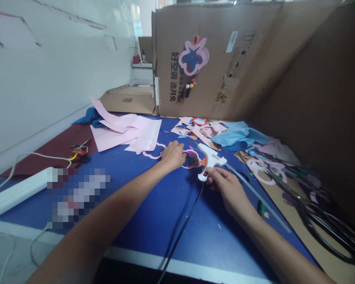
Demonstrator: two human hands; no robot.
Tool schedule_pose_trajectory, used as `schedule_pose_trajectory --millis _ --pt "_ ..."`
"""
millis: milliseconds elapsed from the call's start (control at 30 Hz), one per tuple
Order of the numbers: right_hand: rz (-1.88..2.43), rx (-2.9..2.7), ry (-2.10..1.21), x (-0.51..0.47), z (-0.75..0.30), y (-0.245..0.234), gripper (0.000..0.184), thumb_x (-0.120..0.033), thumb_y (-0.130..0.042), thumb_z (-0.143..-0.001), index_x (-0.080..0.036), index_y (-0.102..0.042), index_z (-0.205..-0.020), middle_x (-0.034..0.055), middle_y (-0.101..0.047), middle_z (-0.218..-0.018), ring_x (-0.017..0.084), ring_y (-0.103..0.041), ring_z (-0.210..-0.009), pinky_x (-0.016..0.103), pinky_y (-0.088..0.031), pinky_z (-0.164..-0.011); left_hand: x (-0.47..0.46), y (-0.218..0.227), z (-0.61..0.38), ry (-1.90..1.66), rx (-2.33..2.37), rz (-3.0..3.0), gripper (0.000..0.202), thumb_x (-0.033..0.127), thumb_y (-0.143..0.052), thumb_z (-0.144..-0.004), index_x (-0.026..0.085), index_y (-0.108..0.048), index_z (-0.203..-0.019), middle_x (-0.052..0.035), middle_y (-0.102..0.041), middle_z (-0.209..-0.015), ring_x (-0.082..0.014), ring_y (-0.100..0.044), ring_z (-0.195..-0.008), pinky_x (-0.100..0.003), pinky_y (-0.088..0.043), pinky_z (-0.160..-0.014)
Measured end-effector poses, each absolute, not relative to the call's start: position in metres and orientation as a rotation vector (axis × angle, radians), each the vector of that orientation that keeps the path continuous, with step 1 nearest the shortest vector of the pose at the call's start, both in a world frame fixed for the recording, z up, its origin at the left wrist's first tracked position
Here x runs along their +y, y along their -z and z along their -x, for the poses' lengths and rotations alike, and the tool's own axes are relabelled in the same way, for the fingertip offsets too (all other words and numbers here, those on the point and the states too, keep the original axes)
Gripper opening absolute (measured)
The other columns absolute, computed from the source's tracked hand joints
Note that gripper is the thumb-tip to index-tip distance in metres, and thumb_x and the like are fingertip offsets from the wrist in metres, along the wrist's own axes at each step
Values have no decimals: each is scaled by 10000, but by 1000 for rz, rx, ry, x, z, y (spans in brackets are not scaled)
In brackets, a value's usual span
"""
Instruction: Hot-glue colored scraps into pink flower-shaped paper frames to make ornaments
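My right hand (226, 185) is closed around the handle of a white hot glue gun (211, 157) with an orange part near its nozzle and a black cord (183, 225). A long clear glue stick (260, 199) juts out from the back of the gun. My left hand (173, 155) rests low on the table, fingers bent and pressed onto a pink paper cut-out (199, 162) with a dark purple middle. The fingertips are partly hidden. To the left of that hand lies a thin wavy pink paper outline (148, 156).
Pink paper sheets (130, 130) and large black-handled scissors (322, 225) flank the work spot. Paper scraps (207, 132) and blue cloth (239, 136) lie behind. A white power strip (23, 191) is at left. A cardboard box (219, 83) bearing a pink flower shape (182, 59) stands at the back.
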State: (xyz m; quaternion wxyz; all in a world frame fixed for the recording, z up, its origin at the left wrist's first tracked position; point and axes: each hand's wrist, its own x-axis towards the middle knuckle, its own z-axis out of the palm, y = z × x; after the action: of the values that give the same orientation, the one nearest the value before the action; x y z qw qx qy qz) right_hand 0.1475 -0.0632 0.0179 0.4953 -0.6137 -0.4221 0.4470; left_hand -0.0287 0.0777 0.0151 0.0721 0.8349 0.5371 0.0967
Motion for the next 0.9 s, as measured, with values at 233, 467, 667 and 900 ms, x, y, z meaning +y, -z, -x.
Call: schedule_pose_trajectory --millis 233,467,667,900 --pt "1485 -989 -1114 -61 -151 -16 525 -723 -868 -756 -214 -737 -752 15 -648 -712 179 -554 -684 314 -425 -645 71 6 39 -281 1538 -2476 596 494 -594 -1127 186 -590 -1638 -182 -437 -1844 -379 -370 -1728 -561 -316 -1404" --pt "1485 -1005 -1101 -60 -149 -19 528 -728 -861 -765 -215 -739 -752 18 -644 -696 184 -560 -674 319 -424 -634 94 0 45 -309 1491 -2455 509 426 -644 -1079 203 -706 -1533 -165 -624 -1665 -351 -554 -1573 -483 -450 -1319" --pt "1474 -997 -1093 -63 -153 -18 519 -721 -863 -777 -218 -734 -761 14 -637 -707 179 -548 -673 315 -427 -642 131 -11 19 -265 1519 -2384 363 286 -724 -956 281 -818 -1306 -122 -699 -1500 -339 -634 -1428 -443 -551 -1191" --pt "1469 -1012 -1085 -63 -156 -18 528 -740 -838 -803 -227 -721 -750 23 -644 -718 194 -563 -694 328 -435 -657 140 -16 15 -196 1510 -2343 316 474 -845 -878 270 -809 -1116 -139 -680 -1427 -381 -617 -1378 -507 -557 -1157"
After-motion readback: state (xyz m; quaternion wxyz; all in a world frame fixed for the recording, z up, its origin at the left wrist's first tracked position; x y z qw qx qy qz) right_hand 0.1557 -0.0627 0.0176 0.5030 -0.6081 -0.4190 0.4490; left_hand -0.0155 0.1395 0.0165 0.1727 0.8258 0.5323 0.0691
